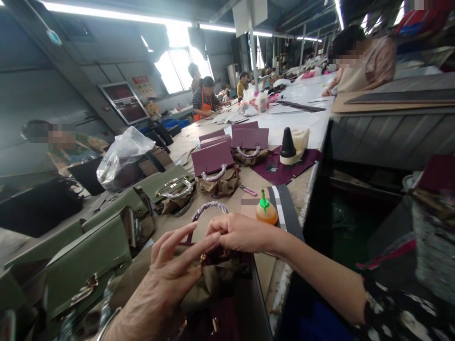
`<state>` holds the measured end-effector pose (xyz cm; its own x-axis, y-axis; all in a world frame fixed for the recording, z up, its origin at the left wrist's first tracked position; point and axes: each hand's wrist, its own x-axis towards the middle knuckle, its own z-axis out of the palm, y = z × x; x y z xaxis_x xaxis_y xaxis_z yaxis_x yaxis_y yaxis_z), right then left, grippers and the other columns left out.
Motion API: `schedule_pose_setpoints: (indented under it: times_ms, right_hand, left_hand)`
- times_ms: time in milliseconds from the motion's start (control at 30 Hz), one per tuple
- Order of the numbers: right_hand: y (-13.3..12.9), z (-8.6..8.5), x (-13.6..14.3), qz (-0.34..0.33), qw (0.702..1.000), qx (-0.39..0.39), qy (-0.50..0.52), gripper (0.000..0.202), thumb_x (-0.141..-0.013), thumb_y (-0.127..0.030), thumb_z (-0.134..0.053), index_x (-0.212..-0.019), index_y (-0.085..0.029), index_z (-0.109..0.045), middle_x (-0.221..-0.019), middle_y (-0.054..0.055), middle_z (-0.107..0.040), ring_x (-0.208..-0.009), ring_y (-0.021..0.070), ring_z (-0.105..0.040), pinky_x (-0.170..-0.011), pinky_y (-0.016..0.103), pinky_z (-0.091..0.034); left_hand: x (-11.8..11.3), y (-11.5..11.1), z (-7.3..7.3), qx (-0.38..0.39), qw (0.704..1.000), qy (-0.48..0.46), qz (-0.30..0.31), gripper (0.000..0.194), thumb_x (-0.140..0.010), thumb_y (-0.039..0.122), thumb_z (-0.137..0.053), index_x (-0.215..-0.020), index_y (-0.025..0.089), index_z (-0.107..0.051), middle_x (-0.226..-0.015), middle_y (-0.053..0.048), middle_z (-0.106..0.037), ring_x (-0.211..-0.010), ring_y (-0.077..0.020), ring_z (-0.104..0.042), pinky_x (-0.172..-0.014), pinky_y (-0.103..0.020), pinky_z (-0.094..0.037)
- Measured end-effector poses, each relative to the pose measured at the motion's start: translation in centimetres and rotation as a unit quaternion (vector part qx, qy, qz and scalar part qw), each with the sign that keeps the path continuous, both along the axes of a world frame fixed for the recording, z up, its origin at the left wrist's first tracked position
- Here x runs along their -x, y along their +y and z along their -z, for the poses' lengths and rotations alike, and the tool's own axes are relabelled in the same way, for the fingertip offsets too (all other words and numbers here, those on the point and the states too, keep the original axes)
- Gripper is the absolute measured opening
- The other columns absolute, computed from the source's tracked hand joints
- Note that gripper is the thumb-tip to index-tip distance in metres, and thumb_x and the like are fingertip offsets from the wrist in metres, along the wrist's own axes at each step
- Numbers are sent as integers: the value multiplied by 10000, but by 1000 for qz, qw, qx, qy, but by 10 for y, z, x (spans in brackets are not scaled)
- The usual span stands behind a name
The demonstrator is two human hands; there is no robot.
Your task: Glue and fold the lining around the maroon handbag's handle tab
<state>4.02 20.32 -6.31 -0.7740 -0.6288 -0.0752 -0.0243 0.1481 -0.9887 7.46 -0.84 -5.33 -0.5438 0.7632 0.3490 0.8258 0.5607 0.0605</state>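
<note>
- Far left, on the long table (284, 124), olive-green handbags (88, 258) lie in a row; they look like smooth faux leather with stiff rectangular flaps and shiny metal clasps.
- Behind them sits a crinkled clear plastic bag (122, 158).
- Low in the centre, the left hand (176, 267) rests on a maroon handbag (216, 265) at the table's near edge, fingers spread, the forefinger reaching toward a small gold fitting.
- That bag is stuffed with crumpled brown paper, and its curved handle (209, 207), wrapped in clear film, arches up just behind the hands.
- The right hand (241, 233) meets the left over the bag's top, its fingertips pinched together on something too small to make out.
- In my judgement this fine work goes best with the left hand bracing the bag while the right works precisely at the fitting.
- Just right, an orange squeeze bottle (266, 210) with a green nozzle stands upright.
- Farther back, more maroon bags (213, 158) stand with flaps raised, beside a black cone (287, 144).
</note>
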Motion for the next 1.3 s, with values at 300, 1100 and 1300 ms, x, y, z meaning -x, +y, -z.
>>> schedule_pose_setpoints:
  times_ms: [300,1100,1300]
  right_hand:
    - [-12,23,1,4,997,-61,-39,138,-726,-25,-513,-686,-131,-593,-525,-67,-497,-459,57,-437,-435,157,-315]
    - [-18,59,-63,232,919,9,318,209,-864,-148,-433,-999,-166,-591,-938,59,-634,-901,178,-557,-852,357,-416]
    - [-17,83,-67,369,886,28,278,169,-861,-165,-494,-1025,-178,-529,-1010,76,-559,-979,188,-531,-870,341,-471]
  left_hand:
    - [2,10,-4,8,987,-112,113,327,-760,99,-440,-1061,203,-517,-1191,-108,-602,-1076,-208,-547,-873,-310,-418]
    - [17,10,22,-44,965,-258,3,378,-694,84,-449,-966,229,-668,-1089,-47,-663,-1006,-173,-606,-870,-244,-482]
    - [30,5,21,-40,929,-359,-76,363,-659,106,-442,-921,224,-663,-996,4,-684,-901,-164,-628,-794,-212,-462]
